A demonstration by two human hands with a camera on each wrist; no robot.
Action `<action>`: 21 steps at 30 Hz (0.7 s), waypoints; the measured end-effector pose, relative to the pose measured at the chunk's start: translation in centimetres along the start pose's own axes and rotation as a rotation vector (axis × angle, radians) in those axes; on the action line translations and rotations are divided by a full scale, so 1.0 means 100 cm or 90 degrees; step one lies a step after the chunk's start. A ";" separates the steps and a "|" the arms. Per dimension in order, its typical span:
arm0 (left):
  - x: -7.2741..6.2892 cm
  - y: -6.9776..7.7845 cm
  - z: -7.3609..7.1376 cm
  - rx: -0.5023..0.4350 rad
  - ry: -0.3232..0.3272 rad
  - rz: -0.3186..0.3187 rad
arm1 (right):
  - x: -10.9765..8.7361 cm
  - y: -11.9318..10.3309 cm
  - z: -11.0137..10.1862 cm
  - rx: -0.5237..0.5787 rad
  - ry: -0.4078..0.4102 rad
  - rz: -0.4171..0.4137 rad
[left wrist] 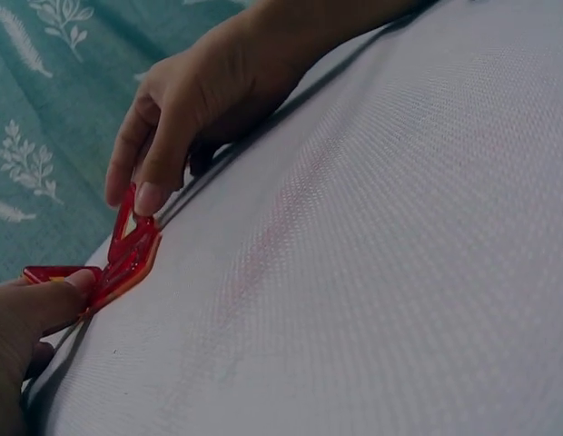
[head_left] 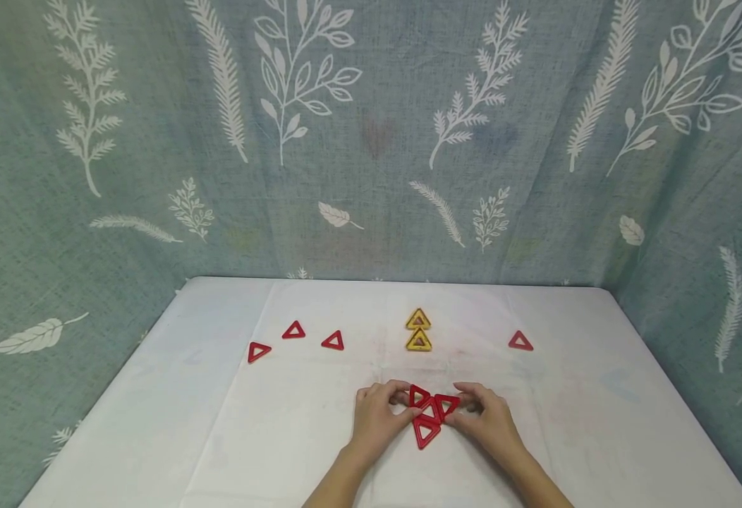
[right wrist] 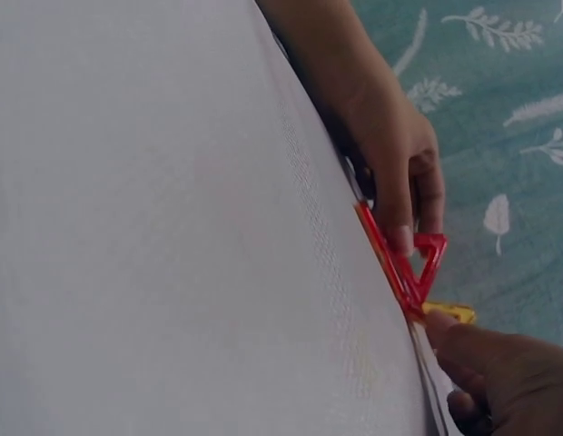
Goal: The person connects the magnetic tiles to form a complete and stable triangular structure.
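Observation:
Low in the head view, red open-centred triangle tiles are joined edge to edge, with a middle tile (head_left: 430,420) bordered by three others. My left hand (head_left: 379,416) pinches the upper-left tile (head_left: 412,399) between thumb and fingers. On the other side my right hand (head_left: 490,425) pinches the right tile (head_left: 448,397). The front tile (head_left: 434,433) points toward me with no fingers on it. Seen in the left wrist view, the tile (left wrist: 121,222) at the right hand's fingertips is tilted up. In the right wrist view, the left hand's tile (right wrist: 432,266) is raised too.
Two yellow triangle pieces (head_left: 418,348) stand one behind the other beyond the hands. Loose red triangles lie at the left (head_left: 293,336) in a group of three, and a single red triangle (head_left: 520,347) at the right. Leaf-patterned cloth (head_left: 371,141) hangs around the white table (head_left: 282,437).

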State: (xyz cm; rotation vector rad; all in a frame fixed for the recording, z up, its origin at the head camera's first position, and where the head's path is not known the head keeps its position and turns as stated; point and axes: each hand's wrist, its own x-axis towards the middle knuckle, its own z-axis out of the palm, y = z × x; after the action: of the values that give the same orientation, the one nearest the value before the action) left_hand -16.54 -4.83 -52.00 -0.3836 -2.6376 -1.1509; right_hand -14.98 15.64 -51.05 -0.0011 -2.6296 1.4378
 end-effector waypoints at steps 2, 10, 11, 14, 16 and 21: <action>0.000 -0.001 0.000 -0.001 -0.006 -0.001 | -0.002 0.000 0.001 0.016 0.005 -0.005; -0.001 -0.004 -0.001 0.002 -0.003 0.070 | -0.006 -0.005 0.005 0.002 0.005 -0.031; -0.002 -0.004 -0.002 0.004 0.000 0.084 | -0.007 -0.005 0.005 0.001 0.006 -0.036; -0.001 -0.003 -0.002 0.012 0.012 0.117 | -0.007 -0.004 0.004 0.013 0.009 -0.056; -0.001 -0.003 -0.002 0.018 0.020 0.131 | -0.007 -0.004 0.005 0.018 0.008 -0.076; -0.002 -0.003 0.000 0.027 0.035 0.158 | -0.006 -0.003 0.006 0.012 0.006 -0.118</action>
State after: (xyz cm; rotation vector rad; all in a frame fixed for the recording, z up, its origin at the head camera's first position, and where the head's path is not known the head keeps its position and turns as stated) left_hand -16.49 -5.04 -52.22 -0.6406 -2.4775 -1.0111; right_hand -14.41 14.95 -51.19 0.2308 -2.5312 1.3964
